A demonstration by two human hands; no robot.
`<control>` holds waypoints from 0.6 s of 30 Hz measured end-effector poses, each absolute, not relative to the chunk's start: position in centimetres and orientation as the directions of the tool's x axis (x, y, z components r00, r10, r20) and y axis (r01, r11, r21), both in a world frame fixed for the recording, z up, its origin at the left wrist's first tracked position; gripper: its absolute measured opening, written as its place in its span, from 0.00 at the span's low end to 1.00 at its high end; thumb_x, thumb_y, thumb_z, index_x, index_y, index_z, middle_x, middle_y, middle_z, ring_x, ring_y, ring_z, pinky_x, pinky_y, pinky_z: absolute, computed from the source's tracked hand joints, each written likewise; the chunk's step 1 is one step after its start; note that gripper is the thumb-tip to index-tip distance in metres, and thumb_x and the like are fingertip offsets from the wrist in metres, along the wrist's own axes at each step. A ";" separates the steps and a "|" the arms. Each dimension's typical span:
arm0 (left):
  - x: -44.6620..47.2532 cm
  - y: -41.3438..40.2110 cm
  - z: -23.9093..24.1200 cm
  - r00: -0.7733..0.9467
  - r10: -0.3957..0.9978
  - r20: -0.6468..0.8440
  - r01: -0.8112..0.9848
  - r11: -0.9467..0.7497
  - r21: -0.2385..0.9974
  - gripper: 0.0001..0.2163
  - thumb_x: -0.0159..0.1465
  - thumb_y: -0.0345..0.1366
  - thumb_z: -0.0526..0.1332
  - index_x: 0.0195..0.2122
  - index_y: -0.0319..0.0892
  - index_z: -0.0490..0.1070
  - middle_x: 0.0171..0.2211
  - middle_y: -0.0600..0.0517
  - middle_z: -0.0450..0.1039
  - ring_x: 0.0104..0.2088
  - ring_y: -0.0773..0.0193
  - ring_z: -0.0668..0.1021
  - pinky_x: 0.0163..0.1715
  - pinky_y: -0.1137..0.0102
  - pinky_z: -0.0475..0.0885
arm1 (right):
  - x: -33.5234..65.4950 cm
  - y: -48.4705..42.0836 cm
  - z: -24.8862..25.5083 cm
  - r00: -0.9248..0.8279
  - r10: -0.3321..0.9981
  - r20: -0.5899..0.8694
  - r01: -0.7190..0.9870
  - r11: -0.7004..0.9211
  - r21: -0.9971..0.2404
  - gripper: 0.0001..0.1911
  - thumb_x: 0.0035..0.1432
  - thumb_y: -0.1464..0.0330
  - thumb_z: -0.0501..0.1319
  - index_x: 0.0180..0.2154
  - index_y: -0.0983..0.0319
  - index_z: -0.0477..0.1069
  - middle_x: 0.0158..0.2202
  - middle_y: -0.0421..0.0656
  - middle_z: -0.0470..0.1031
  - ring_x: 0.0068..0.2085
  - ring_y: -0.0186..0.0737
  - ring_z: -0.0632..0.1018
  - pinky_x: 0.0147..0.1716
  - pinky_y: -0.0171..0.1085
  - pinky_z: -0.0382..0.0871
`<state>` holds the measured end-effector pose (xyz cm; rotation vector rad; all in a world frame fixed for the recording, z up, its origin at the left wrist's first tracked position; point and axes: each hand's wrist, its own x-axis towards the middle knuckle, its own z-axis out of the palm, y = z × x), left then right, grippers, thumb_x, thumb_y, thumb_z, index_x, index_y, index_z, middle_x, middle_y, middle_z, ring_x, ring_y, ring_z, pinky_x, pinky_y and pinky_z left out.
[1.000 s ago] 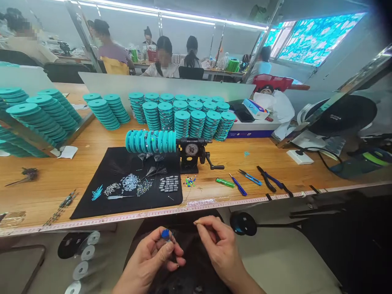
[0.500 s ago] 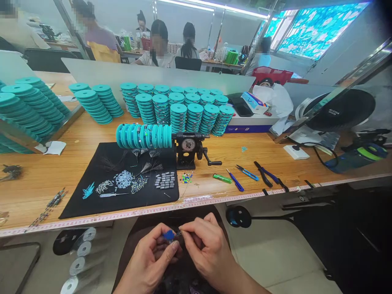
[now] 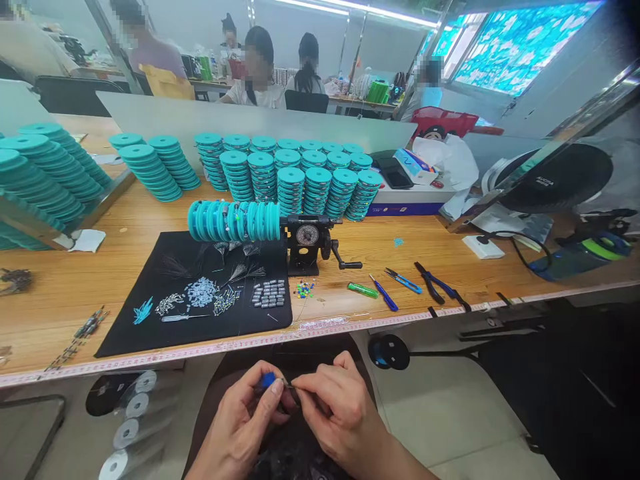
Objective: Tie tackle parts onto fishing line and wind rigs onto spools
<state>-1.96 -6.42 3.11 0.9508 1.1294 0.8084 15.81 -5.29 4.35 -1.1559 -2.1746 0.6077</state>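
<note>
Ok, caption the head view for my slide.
Left hand holds a small blue piece while right hand works at it.

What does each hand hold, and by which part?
The left hand pinches a small blue piece between thumb and finger; the right hand pinches a thin item, too small to identify.

A small blue plastic piece (image 3: 269, 380) sits just beside a thin metal tip (image 3: 289, 383).

One head-worn camera looks forward and down, close over the hands (image 3: 239, 421), across a wooden workbench (image 3: 127, 250)
</note>
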 end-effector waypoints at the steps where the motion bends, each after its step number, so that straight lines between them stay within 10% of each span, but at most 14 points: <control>1: -2.0 -6.5 3.1 0.230 0.902 -0.364 -0.049 0.385 0.922 0.14 0.64 0.48 0.60 0.32 0.42 0.71 0.28 0.51 0.75 0.31 0.62 0.76 0.32 0.71 0.74 | 15.9 -5.3 4.3 -0.456 0.847 0.275 0.567 0.514 -0.643 0.09 0.61 0.77 0.55 0.36 0.62 0.73 0.25 0.39 0.73 0.24 0.33 0.67 0.33 0.39 0.51; 9: -1.5 -7.1 3.5 0.162 0.918 -0.363 -0.014 0.370 0.929 0.15 0.61 0.48 0.63 0.27 0.42 0.69 0.23 0.52 0.74 0.28 0.63 0.76 0.29 0.73 0.73 | 17.0 -4.4 3.8 -0.338 0.936 0.099 0.474 0.260 -0.842 0.07 0.64 0.69 0.59 0.36 0.58 0.76 0.23 0.37 0.71 0.26 0.35 0.67 0.34 0.38 0.57; 18: -1.6 -6.8 3.5 0.294 0.868 -0.400 -0.063 0.435 0.898 0.15 0.62 0.48 0.62 0.26 0.41 0.68 0.21 0.52 0.75 0.23 0.65 0.75 0.26 0.73 0.71 | 17.0 -4.1 2.3 -0.465 0.868 0.174 0.415 0.388 -0.823 0.09 0.65 0.69 0.57 0.39 0.58 0.77 0.24 0.38 0.72 0.26 0.34 0.67 0.35 0.39 0.57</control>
